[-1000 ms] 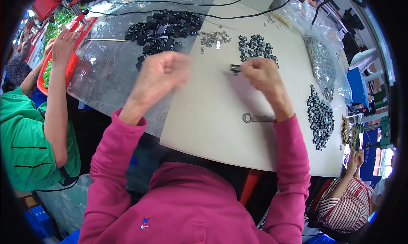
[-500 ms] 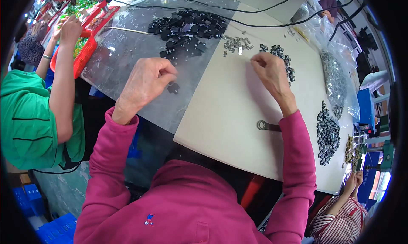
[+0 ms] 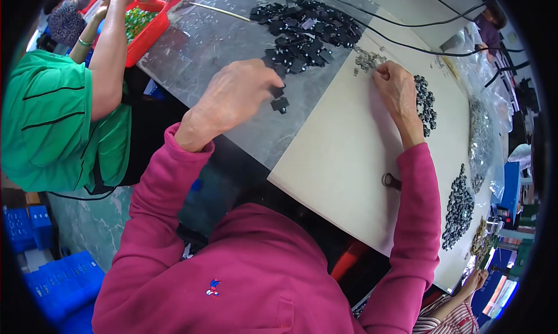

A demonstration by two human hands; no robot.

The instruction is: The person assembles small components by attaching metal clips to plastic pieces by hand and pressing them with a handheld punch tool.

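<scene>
Taking the pile of flat black pieces as the landmark, the left hand is just on its near, left side, back up, fingers bent downward. The index finger reaches over a small black piece lying between the hand and the pile; whether it presses, pinches or merely hangs above that piece, I cannot tell, because the thumb is hidden behind the hand. A second black piece lies a little nearer the person than the first, apart from the pile, clear of the fingers.

The right hand is to the right of the pile and somewhat nearer the person. Its fingers are curled in, thumb and index tips brought close with a narrow gap at most, at the edge of a scatter of small metal clips just right of the pile. Whether a clip sits between the tips cannot be made out.

Farther right of the pile, past the right hand, is a cluster of dark, shiny parts. Well to the pile's near right, a ring-ended metal tool lies on the counter, partly covered by the right sleeve.
</scene>
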